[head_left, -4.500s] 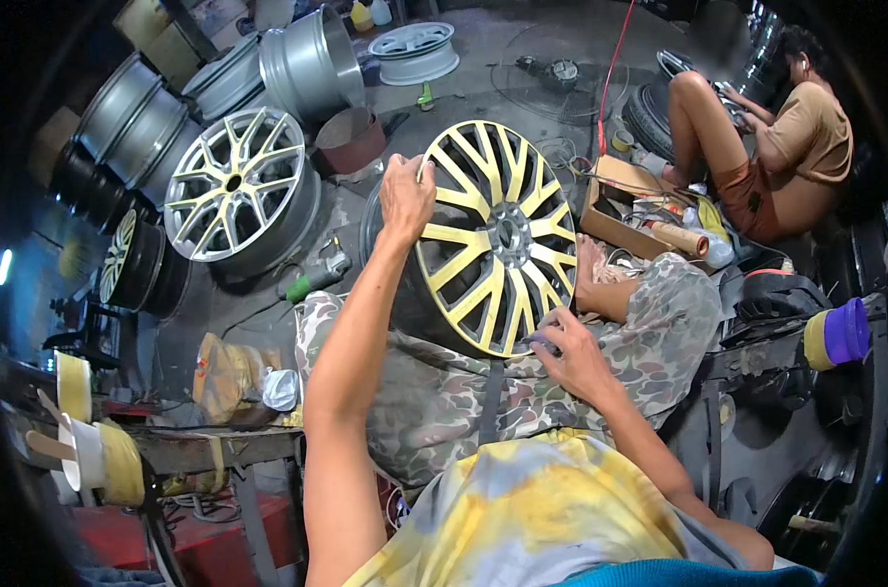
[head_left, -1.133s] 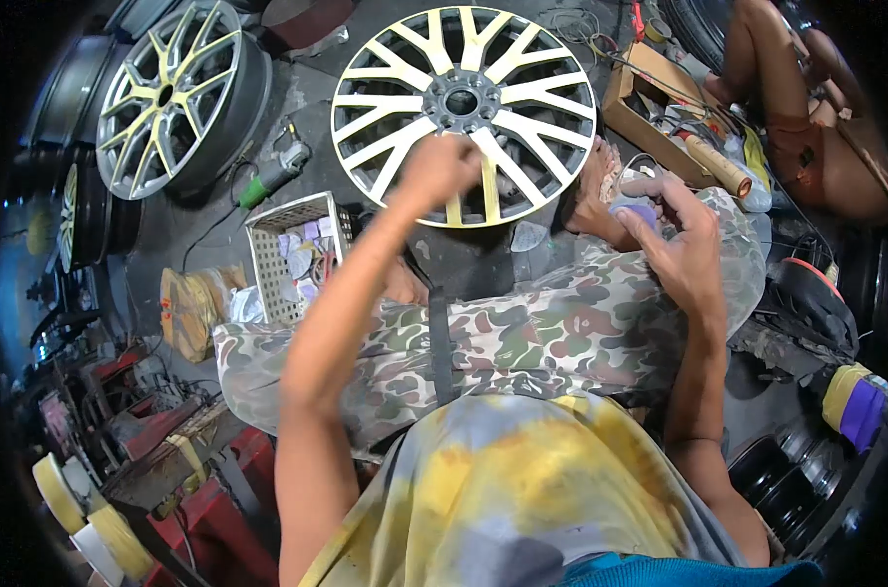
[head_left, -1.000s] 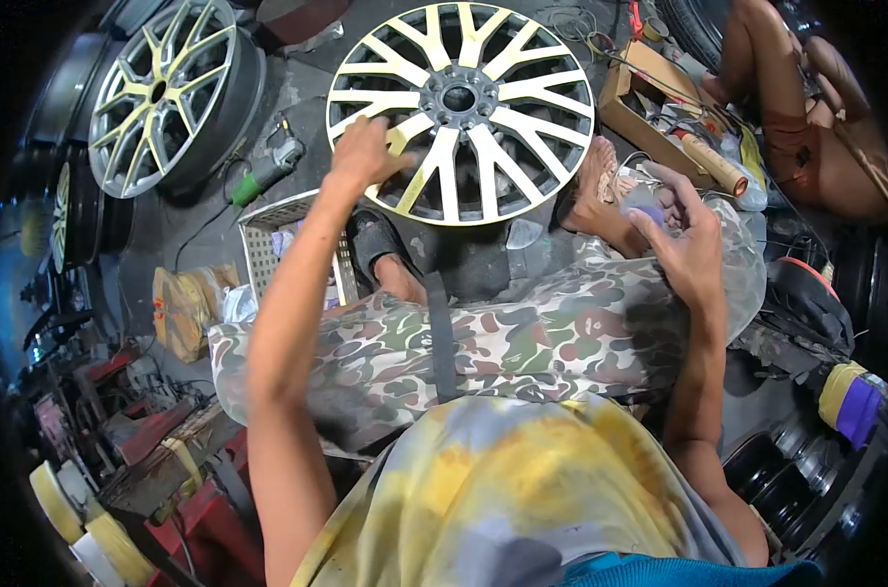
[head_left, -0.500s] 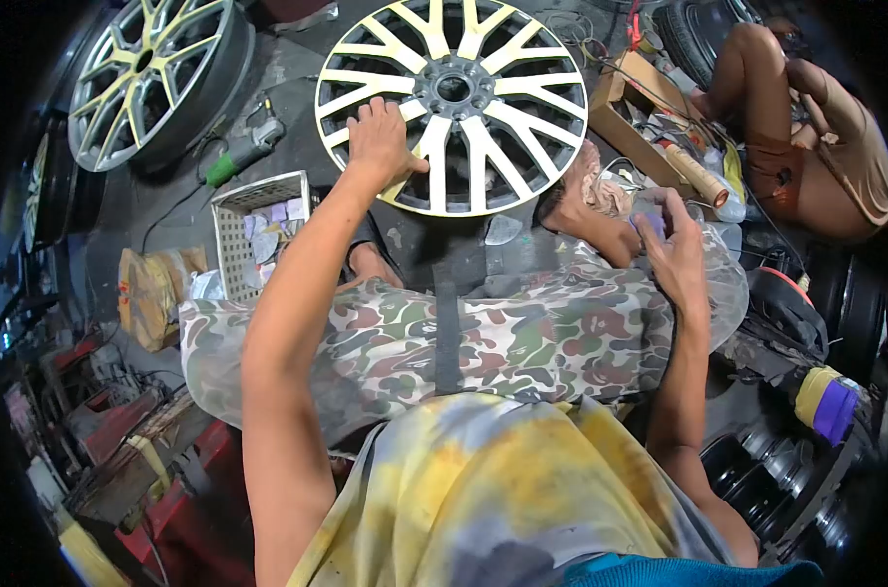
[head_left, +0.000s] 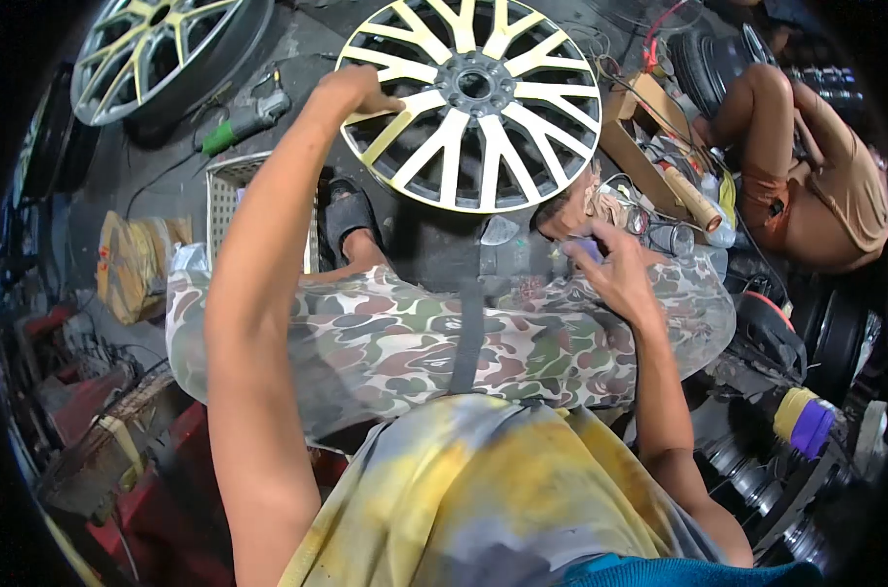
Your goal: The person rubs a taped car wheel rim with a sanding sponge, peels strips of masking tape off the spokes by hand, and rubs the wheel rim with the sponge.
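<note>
A multi-spoke wheel rim (head_left: 493, 157) with pale yellow spoke faces stands tilted in front of my legs. My left hand (head_left: 354, 93) is at its left edge, fingers closed over the rim's outer lip. My right hand (head_left: 615, 269) hovers over my right knee, below and right of the rim, with its fingers bent round a small purple pad (head_left: 588, 248). Under the rim's lower edge, a grey rounded piece (head_left: 500, 231) lies on the floor near my foot.
Another rim (head_left: 160, 59) leans at the upper left, near a green-handled grinder (head_left: 231, 132). A white basket (head_left: 231, 210) is beside my left foot. At right are a cardboard box (head_left: 625, 147), a seated person (head_left: 806, 186) and a tyre (head_left: 696, 73).
The view has shifted. My left hand has gone from lying spread on the spokes to the rim's left edge. My right hand has moved left and down with the purple pad.
</note>
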A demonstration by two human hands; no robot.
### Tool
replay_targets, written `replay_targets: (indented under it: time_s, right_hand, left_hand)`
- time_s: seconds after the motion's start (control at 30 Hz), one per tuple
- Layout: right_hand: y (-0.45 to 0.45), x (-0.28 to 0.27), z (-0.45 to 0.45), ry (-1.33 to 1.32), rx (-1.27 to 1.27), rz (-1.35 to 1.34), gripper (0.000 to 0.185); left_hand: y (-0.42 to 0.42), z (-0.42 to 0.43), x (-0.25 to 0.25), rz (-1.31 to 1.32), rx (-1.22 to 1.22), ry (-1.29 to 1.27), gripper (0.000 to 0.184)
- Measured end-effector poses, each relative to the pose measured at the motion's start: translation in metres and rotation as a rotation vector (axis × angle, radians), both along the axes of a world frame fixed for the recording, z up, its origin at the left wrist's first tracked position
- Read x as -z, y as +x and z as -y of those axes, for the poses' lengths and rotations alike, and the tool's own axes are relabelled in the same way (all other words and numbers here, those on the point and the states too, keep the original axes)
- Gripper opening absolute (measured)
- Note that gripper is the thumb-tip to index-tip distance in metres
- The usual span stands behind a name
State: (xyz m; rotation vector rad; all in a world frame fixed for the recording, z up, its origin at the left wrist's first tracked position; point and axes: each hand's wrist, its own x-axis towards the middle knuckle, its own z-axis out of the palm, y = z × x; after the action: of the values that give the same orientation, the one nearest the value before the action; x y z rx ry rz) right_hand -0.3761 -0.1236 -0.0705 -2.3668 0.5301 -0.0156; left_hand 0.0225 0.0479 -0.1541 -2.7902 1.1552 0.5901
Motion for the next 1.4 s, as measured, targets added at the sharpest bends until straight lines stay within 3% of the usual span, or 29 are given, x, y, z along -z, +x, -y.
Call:
replay_targets:
  time_s: [0.07,0.13,0.2,0.33,0.43,0.5,0.53,0.6,0.63,0.7,0.73,0.83,0.93,1.0,1.13,1.27,1.4]
  right_hand:
    - [0.016,0.013,-0.001,-0.06,-0.083,0.116,0.023]
    - [0.033,0.009,-0.002,-0.13,-0.16,0.249,0.024]
    - [0.041,-0.005,-0.005,0.014,0.051,-0.04,0.025]
    - [0.052,0.002,-0.002,-0.002,0.061,-0.014,0.025]
    - [0.059,0.014,-0.008,0.028,0.04,-0.06,0.026]
    - [0.063,0.021,-0.011,0.031,-0.015,-0.155,0.029]
    - [0.064,0.03,-0.009,-0.037,-0.038,-0.192,0.031]
    - [0.074,0.041,-0.008,-0.014,-0.038,-0.188,0.032]
    - [0.082,0.047,-0.008,-0.016,-0.049,-0.198,0.032]
    - [0.102,0.058,-0.004,0.078,0.023,-0.147,0.033]
    - [0.114,0.066,0.003,-0.008,-0.047,-0.132,0.032]
    - [0.147,0.07,-0.016,-0.008,-0.05,-0.109,0.03]
    - [0.165,0.092,-0.039,0.187,-0.019,-0.085,0.027]
    - [0.173,0.097,-0.057,0.116,-0.023,0.022,0.028]
    - [0.168,0.115,-0.069,-0.076,-0.019,-0.01,0.029]
    - [0.16,0.105,-0.075,-0.074,-0.1,-0.064,0.023]
    - [0.182,0.09,-0.058,-0.019,0.033,0.034,0.026]
  left_hand:
    - [0.009,0.015,-0.027,-0.278,-0.06,0.117,0.074]
    - [0.025,0.013,-0.017,-0.071,0.02,-0.125,0.062]
    - [0.044,0.001,-0.006,0.063,-0.029,-0.304,0.053]
    - [0.068,-0.043,0.021,0.015,-0.27,-0.384,0.04]
    - [0.067,-0.065,0.057,-0.077,-0.43,-0.447,0.045]
    - [0.06,-0.063,0.074,-0.409,-0.603,-0.535,0.059]
    - [0.059,-0.058,0.086,-0.425,-0.605,-0.541,0.059]
    - [0.058,-0.043,0.111,-0.141,-0.536,-0.668,0.067]
    - [0.053,-0.032,0.117,-0.083,-0.643,-0.74,0.068]
    - [0.033,-0.015,0.117,-0.14,-0.812,-0.81,0.068]
    - [0.023,-0.012,0.112,-0.162,-0.877,-0.82,0.068]
    - [0.02,-0.021,0.109,-0.23,-0.885,-0.788,0.075]
    - [0.023,-0.022,0.12,-0.214,-0.958,-0.796,0.079]
    - [0.023,-0.022,0.124,-0.215,-0.946,-0.833,0.082]
    - [0.022,-0.022,0.112,-0.259,-0.91,-0.811,0.081]
    - [0.022,-0.026,0.107,-0.441,-0.923,-0.917,0.086]
    - [0.03,-0.033,0.116,-0.562,-0.926,-1.046,0.088]
